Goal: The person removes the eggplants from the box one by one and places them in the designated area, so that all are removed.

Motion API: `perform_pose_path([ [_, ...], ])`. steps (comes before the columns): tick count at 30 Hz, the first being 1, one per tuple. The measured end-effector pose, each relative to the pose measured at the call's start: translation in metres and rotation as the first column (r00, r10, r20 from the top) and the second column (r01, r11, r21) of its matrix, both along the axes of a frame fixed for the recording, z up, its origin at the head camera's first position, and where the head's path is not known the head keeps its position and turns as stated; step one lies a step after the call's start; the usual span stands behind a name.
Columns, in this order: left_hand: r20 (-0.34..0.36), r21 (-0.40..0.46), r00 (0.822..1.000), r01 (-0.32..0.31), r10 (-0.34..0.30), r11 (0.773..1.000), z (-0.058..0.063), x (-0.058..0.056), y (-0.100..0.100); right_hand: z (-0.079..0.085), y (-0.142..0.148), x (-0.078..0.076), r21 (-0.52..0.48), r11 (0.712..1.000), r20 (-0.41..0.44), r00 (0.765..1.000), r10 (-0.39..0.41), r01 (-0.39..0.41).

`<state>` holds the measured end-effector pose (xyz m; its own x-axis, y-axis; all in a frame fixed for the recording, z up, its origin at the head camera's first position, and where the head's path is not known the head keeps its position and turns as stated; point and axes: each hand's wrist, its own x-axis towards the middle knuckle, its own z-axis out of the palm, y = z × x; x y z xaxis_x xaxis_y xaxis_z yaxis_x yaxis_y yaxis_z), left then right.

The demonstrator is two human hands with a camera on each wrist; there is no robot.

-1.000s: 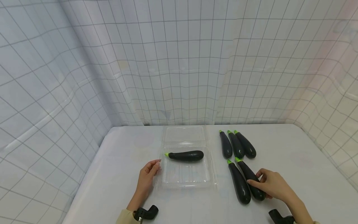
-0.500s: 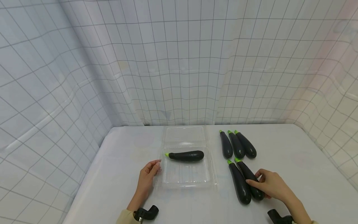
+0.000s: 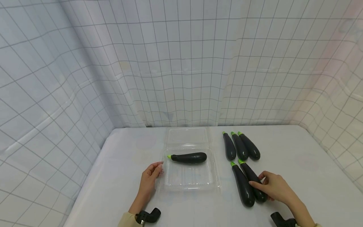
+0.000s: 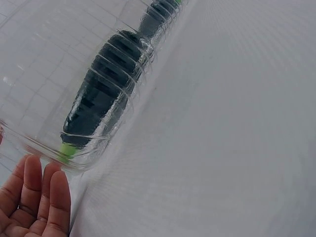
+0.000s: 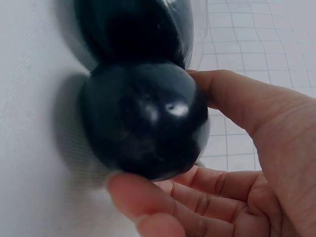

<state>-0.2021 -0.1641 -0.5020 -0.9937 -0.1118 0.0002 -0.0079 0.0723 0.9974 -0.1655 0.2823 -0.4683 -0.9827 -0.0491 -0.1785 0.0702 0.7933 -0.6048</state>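
A clear plastic clamshell box (image 3: pixel 188 182) lies with its lid folded back. One dark eggplant (image 3: pixel 189 158) with a green stem lies across it. My left hand (image 3: pixel 148 176) holds the box's left edge between thumb and fingers; in the left wrist view its fingers (image 4: pixel 59 197) press the wall near the stem end. On the right, my right hand (image 3: pixel 276 186) grips the fat lower end of an eggplant (image 3: pixel 250 173), thumb on one side and fingers on the other. That rounded end (image 5: pixel 143 123) fills the right wrist view, touching or nearly touching a neighbouring eggplant (image 3: pixel 242 186).
Three more eggplants (image 3: pixel 239 147) lie in a row behind the front pair, right of the box. A white cloth covers the table (image 3: pixel 113 189). Checked curtains (image 3: pixel 181 69) stand behind it and at both sides.
The right hand has shifted very slightly left with the lower end of the gripped eggplant. The left hand and the box stay in place.
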Motion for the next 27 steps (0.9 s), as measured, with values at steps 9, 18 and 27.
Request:
perform_pose_path([
  [9,0.01,-0.003,1.0,0.009,-0.008,1.0,0.01,0.005,0.002,-0.001,-0.001,0.0,-0.004,1.0,0.01,1.0,-0.027,0.027],
  [18,-0.012,-0.006,1.0,-0.019,0.019,1.0,-0.008,-0.002,-0.001,-0.002,-0.001,0.001,-0.008,0.999,0.043,0.998,-0.039,0.04],
  [27,0.01,0.004,1.0,-0.001,0.001,1.0,0.0,0.0,-0.001,0.0,-0.002,0.0,0.021,0.999,0.076,0.996,-0.041,0.04],
])
